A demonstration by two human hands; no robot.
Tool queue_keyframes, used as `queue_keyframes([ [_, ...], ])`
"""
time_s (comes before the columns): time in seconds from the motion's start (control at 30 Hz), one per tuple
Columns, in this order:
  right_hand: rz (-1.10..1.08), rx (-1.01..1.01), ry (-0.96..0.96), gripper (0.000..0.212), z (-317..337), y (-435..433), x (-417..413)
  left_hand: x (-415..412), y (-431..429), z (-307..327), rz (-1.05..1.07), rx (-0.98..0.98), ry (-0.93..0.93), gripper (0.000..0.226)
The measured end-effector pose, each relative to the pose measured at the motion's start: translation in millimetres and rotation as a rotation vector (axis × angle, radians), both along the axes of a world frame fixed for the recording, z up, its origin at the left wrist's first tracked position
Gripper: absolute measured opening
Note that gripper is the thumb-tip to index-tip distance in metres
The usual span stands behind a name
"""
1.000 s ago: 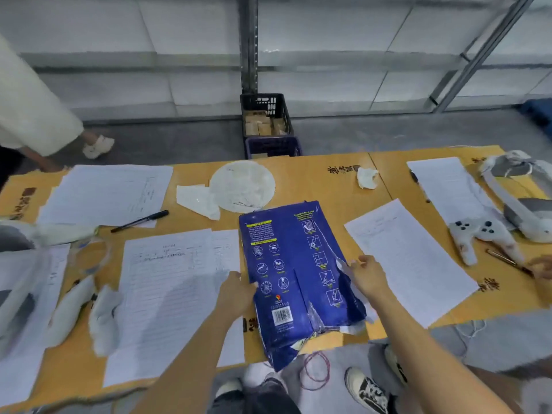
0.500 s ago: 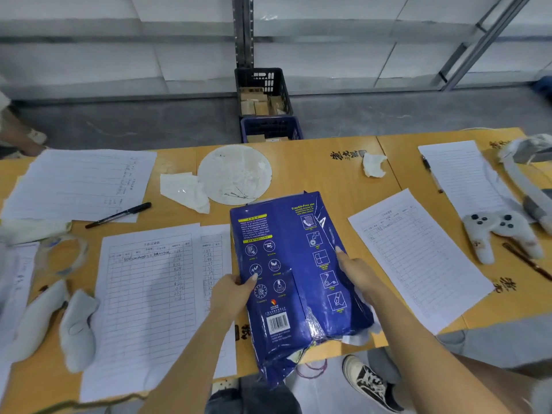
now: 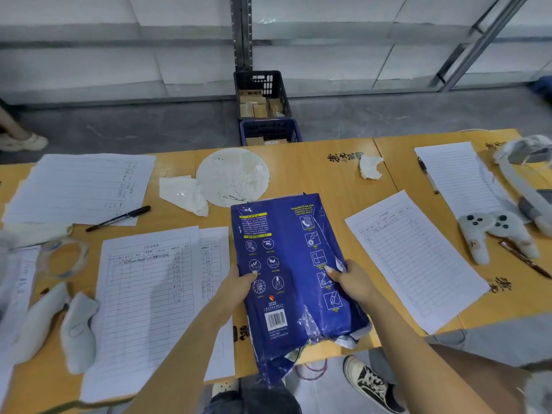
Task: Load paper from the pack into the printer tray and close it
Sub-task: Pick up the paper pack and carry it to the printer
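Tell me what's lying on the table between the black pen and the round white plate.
In the head view, a crumpled white tissue lies between the black pen and the round white plate, its right edge reaching the plate's rim.

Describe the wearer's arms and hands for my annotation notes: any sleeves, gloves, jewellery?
Both forearms are bare up to the frame edge, with no sleeve in view. The left hand and right hand wear no gloves, and no rings, watch or bracelet show. At least one right fingernail looks fairly long and pale. No markings or cables on either arm.
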State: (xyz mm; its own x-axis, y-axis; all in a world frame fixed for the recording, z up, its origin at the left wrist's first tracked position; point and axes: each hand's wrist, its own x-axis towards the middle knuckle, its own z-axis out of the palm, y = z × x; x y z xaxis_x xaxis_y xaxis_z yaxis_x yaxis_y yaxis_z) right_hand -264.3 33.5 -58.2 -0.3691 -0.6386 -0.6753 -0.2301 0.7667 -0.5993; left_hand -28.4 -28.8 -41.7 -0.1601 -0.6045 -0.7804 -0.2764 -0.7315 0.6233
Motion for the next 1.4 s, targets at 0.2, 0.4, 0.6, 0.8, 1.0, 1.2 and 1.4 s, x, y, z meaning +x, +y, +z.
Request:
queue_keyframes([
  [0.2,-0.072,-0.085,0.008,0.034,23.7,1.1,5.8,1.7,-4.4,23.5,-0.019,0.011,0.066,0.037],
  [0.4,-0.176,-0.155,0.025,0.039,56.4,12.7,13.5,4.9,0.5,48.3,-0.104,-0.116,0.033,0.040],
  [0.6,-0.354,-0.279,0.115,0.035,90.8,44.6,31.5,8.6,1.4,72.2,-0.226,-0.248,0.090,0.037],
  [0.8,-0.586,-0.354,0.213,0.037,119.7,100.0,61.9,10.2,11.4,104.3,-0.429,-0.351,0.145,0.036],
  [1.0,-0.799,-0.392,0.264,0.039,137.5,177.7,100.0,11.7,46.3,122.3,-0.664,-0.381,0.205,0.042],
  [1.2,-0.997,-0.386,0.317,0.035,137.6,274.6,141.8,22.1,120.7,135.3,-0.855,-0.400,0.284,0.035],
  [1.4,-1.178,-0.402,0.380,0.034,132.7,391.8,209.8,52.6,220.5,140.5,-1.025,-0.375,0.378,0.028],
])
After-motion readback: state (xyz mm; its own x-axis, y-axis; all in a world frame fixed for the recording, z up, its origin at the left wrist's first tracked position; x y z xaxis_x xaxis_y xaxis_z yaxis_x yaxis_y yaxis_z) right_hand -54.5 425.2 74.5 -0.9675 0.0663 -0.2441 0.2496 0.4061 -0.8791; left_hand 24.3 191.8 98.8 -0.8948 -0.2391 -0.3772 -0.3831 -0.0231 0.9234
